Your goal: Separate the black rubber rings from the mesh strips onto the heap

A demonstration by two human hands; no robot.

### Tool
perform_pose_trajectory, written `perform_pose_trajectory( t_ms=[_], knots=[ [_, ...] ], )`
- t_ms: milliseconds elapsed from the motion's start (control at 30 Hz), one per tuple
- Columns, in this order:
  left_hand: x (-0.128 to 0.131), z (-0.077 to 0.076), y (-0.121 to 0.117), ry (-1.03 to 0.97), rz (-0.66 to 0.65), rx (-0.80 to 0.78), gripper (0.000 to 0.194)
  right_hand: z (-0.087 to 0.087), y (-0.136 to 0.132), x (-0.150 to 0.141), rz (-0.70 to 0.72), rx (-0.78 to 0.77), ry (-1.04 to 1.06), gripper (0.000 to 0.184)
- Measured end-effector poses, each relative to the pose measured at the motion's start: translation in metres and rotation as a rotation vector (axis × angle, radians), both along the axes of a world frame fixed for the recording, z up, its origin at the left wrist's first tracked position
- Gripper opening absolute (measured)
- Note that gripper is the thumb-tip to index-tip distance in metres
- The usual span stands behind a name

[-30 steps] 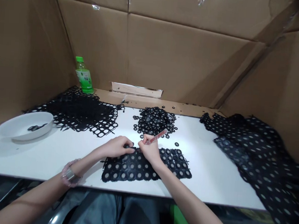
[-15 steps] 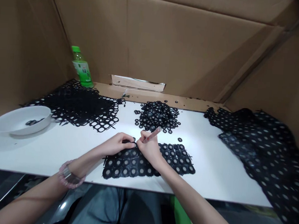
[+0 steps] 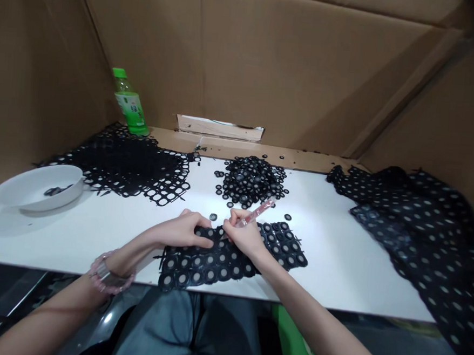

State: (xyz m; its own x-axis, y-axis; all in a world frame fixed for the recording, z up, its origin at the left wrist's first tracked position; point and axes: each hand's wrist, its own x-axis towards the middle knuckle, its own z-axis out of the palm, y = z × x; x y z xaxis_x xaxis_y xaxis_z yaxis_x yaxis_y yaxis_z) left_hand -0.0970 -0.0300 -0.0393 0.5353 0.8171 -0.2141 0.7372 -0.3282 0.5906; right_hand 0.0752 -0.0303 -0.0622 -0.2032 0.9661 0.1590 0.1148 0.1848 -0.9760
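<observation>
A black rubber sheet [image 3: 208, 274] with rows of round rings lies before me on the white table. My left hand [image 3: 185, 229] rests on its upper left part, thumb and forefinger apart and pressing the sheet. In a closed grip, my right hand [image 3: 244, 233] holds a pen-like tool [image 3: 261, 209] with a clear, reddish barrel. Its tip points down at the sheet's upper edge, beside my left fingertips, and is too small to make out. One loose ring [image 3: 213, 217] lies just above my left hand, and another [image 3: 288, 217] lies beyond the sheet on the right.
A heap of loose black rings [image 3: 253, 178] sits behind my hands. Black perforated scrap [image 3: 128, 162] and a white bowl [image 3: 52, 205] with dark pieces are on the left. A green bottle [image 3: 132, 108] stands behind. More dotted black sheets [image 3: 416, 228] hang over the right edge. Cardboard walls [image 3: 309, 69] surround the table.
My left thumb and forefinger have spread apart, and a loose ring now lies above them. The pen-like tool has moved slightly right and tilted lower. The sheet has turned slightly.
</observation>
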Motion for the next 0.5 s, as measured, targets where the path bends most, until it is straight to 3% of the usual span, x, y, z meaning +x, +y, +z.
perform_pose_trajectory(
  t_ms=[167,500],
  knots=[
    [-0.0061,-0.0002,0.0004,-0.065,-0.008,-0.035,0.031,-0.0016,-0.0027,-0.0012,0.012,0.111,-0.101,0.026],
    [-0.0061,-0.0054,0.002,-0.135,-0.013,-0.051,0.032,-0.0004,-0.0048,-0.0011,0.038,0.137,-0.134,0.027]
  ],
)
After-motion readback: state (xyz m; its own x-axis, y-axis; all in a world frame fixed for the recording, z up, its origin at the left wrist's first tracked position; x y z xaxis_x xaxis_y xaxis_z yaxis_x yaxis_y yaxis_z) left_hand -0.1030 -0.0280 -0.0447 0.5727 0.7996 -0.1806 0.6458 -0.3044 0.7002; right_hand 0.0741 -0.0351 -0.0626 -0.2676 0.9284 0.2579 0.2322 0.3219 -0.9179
